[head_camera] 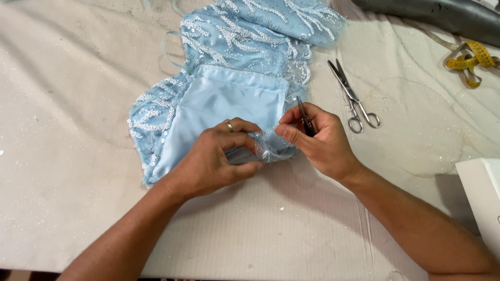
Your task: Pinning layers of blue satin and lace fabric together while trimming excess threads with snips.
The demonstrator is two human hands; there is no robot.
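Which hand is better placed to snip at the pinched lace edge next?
Likely the right hand: it holds the small snips, tips by the lace edge. The left hand is pinching the pale blue fabric.

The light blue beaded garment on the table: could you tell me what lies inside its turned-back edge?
Inside the garment, plain light blue satin lining shows. The left hand and right hand cover the lower seam, hiding what is there.

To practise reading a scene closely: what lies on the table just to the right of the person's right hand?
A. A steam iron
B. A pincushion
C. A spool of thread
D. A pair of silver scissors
D: a pair of silver scissors lies flat on the table, apart from the right hand, which holds a small dark tool at the edge of the blue beaded garment.
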